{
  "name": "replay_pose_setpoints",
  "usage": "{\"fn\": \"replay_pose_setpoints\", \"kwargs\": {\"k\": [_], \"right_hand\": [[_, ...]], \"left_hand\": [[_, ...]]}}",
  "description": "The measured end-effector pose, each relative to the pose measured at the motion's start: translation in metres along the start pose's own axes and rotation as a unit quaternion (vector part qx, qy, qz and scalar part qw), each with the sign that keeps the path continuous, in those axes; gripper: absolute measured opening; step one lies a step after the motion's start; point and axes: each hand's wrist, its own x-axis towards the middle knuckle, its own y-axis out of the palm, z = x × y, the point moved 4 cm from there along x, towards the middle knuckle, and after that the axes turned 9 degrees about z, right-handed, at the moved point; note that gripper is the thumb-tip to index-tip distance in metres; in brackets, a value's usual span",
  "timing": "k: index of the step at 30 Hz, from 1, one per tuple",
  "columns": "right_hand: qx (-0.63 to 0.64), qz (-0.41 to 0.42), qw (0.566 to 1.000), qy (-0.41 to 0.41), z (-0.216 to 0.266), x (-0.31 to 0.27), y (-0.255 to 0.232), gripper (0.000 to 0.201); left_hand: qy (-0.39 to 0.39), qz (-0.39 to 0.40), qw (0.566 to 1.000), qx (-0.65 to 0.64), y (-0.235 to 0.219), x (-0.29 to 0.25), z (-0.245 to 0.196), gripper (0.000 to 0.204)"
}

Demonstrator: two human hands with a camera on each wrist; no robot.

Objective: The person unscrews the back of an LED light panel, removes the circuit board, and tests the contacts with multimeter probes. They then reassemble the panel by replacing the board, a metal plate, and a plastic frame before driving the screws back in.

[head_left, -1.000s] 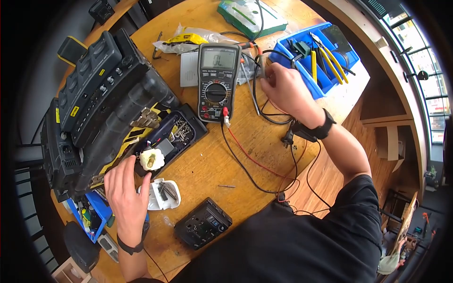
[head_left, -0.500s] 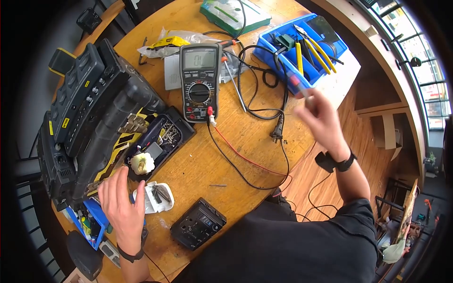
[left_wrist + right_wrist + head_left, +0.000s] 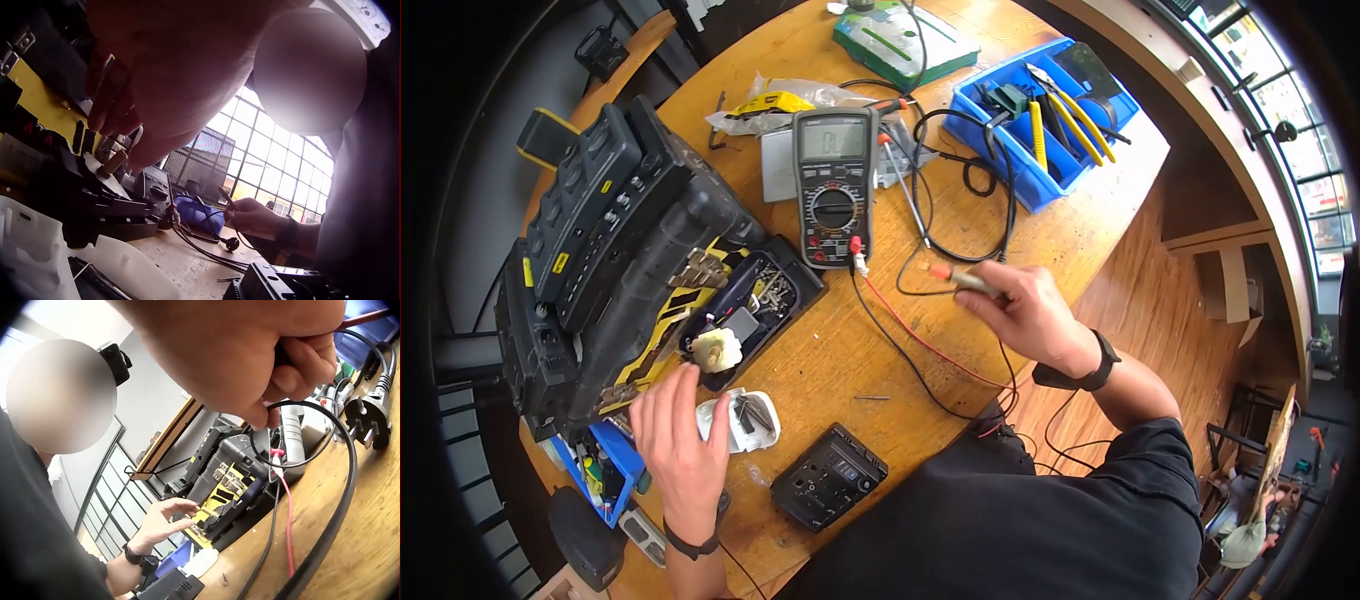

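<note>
In the head view my right hand (image 3: 1040,315) pinches a slim pen-like tool (image 3: 975,281) with an orange-red band, pointing left above the wooden table. A black cable loops below this hand in the right wrist view (image 3: 350,469). My left hand (image 3: 680,450) has its fingers extended beside a pale block (image 3: 717,349) with a brass-coloured cylinder, at the end of a dark tray; whether they touch is unclear. In the left wrist view the cylinder (image 3: 114,162) is close to the fingertips. The multimeter (image 3: 836,190) lies face up between the hands, further back.
A blue bin (image 3: 1040,190) with pliers stands back right. A large black case (image 3: 670,225) fills the left side. A white container (image 3: 768,440) of small parts and a black device (image 3: 830,478) lie nearer me. Red and black leads (image 3: 910,335) cross the table.
My right hand has moved from beside the blue bin towards me, then left, and the tool now points left. The left hand stays by the pale block. The head view has shifted slightly.
</note>
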Motion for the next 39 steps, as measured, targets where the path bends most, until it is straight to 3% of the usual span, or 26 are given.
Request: {"fn": "replay_pose_setpoints", "kwargs": {"k": [4, 9, 15, 22, 26, 28, 32, 34, 38, 39], "right_hand": [[-0.003, -0.082, 0.995, 0.064, -0.012, 0.003, -0.004, 0.018], [0.023, -0.155, 0.981, 0.113, -0.032, 0.001, -0.011, 0.014], [0.065, -0.192, 0.971, 0.127, -0.05, -0.014, -0.02, 0.02], [0.036, -0.18, 0.972, 0.147, -0.069, -0.009, -0.013, 0.021], [0.021, -0.177, 0.976, 0.122, -0.077, 0.0, -0.006, 0.019], [0.008, -0.18, 0.977, 0.114, -0.077, 0.0, -0.004, 0.019], [0.006, -0.182, 0.977, 0.11, -0.076, -0.001, -0.003, 0.019], [0.008, -0.178, 0.977, 0.113, -0.076, 0.0, -0.002, 0.019], [-0.003, -0.177, 0.979, 0.107, -0.075, 0.0, -0.002, 0.018], [0.0, -0.177, 0.978, 0.109, -0.075, 0.001, -0.002, 0.018]], "left_hand": [[0.041, -0.022, 0.995, -0.086, -0.004, 0.027, -0.01, 0.037], [0.104, -0.016, 0.978, -0.179, 0.014, 0.105, -0.028, 0.022], [0.05, 0.057, 0.974, -0.214, 0.062, 0.181, -0.033, 0.025], [-0.079, 0.104, 0.963, -0.236, 0.073, 0.198, -0.036, 0.047], [-0.081, 0.089, 0.967, -0.223, 0.084, 0.207, -0.036, 0.056], [-0.146, 0.139, 0.937, -0.286, 0.085, 0.209, -0.037, 0.059], [-0.161, 0.166, 0.931, -0.283, 0.089, 0.21, -0.037, 0.058], [-0.22, 0.214, 0.872, -0.381, 0.083, 0.21, -0.04, 0.05], [-0.208, 0.187, 0.877, -0.39, 0.089, 0.209, -0.047, 0.041], [-0.192, 0.157, 0.9, -0.359, 0.093, 0.208, -0.048, 0.036]]}}
